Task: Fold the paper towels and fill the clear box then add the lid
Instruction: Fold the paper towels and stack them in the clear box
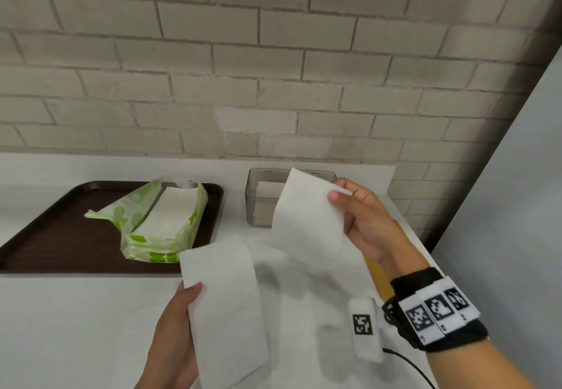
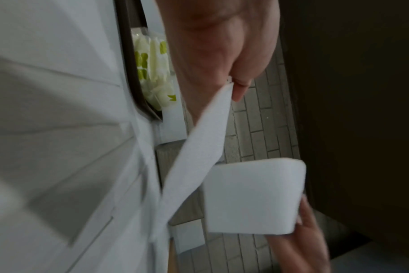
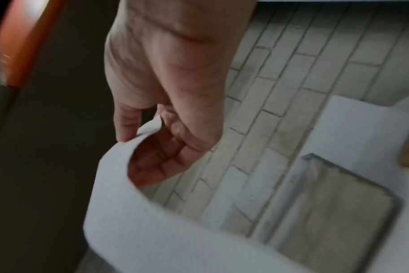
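**Above the white table, a paper towel hangs between two hands**

Over the white table (image 1: 91,312), the left hand (image 1: 175,337) pinches one end of the paper towel (image 1: 225,312). The right hand (image 1: 365,221) pinches the other end. The hands are apart.

The thin towel could tear if they pull too hard. It could fold crooked and not fit the clear box (image 1: 258,203) behind it.

A brown tray (image 1: 45,245) holds the green pack (image 1: 161,227). A brick wall (image 1: 273,54) stands behind.
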Motion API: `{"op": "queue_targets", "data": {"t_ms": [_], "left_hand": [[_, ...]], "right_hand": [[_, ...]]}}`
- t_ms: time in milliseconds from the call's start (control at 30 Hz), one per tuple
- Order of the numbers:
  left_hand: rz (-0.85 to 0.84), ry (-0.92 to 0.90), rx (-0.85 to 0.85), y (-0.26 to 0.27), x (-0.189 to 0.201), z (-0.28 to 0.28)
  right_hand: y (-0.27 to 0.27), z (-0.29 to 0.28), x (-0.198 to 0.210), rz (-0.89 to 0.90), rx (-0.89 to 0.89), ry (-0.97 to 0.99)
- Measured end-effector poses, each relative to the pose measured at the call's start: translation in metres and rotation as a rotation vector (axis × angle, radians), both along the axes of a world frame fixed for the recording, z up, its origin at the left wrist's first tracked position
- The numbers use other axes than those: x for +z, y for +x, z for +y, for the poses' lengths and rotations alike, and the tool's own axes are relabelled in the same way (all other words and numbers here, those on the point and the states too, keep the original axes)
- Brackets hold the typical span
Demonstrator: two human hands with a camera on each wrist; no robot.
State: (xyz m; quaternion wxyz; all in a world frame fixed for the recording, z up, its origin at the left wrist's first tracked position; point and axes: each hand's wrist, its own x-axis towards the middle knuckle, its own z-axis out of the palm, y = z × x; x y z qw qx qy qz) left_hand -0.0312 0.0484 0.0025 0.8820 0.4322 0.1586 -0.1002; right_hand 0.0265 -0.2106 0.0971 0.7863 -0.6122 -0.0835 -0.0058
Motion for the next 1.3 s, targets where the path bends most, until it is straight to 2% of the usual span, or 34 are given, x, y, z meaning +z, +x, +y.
{"op": "queue_targets", "data": {"t_ms": [100, 200, 333, 400, 500, 567, 633, 700, 800, 900, 1033, 1200, 1300], "left_hand": [[-0.075, -0.047, -0.042, 0.004, 0.004, -0.007], [-0.129, -0.064, -0.037, 0.01, 0.007, -0.014], [-0.103, -0.065, -0.057, 0.011, 0.013, -0.024], [-0.098, -0.026, -0.101, 0.008, 0.014, -0.03], [-0.053, 0.002, -0.17, -0.001, 0.014, -0.035], [-0.023, -0.032, -0.205, -0.007, 0.012, -0.033], [0.016, -0.055, -0.218, -0.014, 0.008, -0.028], [0.044, -0.005, -0.24, -0.024, 0.006, -0.021], [0.021, 0.131, -0.296, -0.033, -0.003, -0.009], [0.024, 0.282, -0.177, -0.041, -0.007, 0.012], [0.004, 0.42, 0.012, -0.056, -0.017, 0.057], [0.069, 0.497, 0.195, -0.079, -0.026, 0.107], [0.104, 0.503, 0.267, -0.089, -0.031, 0.126]], "right_hand": [[-0.017, 0.013, 0.024, -0.064, 0.04, 0.04], [-0.031, 0.025, 0.038, -0.08, 0.155, 0.087], [-0.04, 0.043, 0.037, -0.03, 0.278, 0.028], [-0.035, 0.055, 0.026, -0.035, 0.223, -0.19], [-0.022, 0.069, -0.001, -0.034, 0.039, -0.683], [-0.017, 0.074, -0.017, -0.03, -0.052, -0.869], [-0.017, 0.08, -0.03, -0.029, -0.07, -0.929], [-0.016, 0.086, -0.04, -0.001, -0.022, -0.958], [-0.012, 0.095, -0.046, 0.113, 0.077, -0.887], [0.003, 0.099, -0.051, 0.172, 0.079, -0.796], [0.027, 0.116, -0.072, 0.144, 0.127, -0.943], [0.041, 0.168, -0.095, 0.173, 0.324, -1.105], [0.039, 0.2, -0.11, 0.157, 0.364, -1.209]]}}
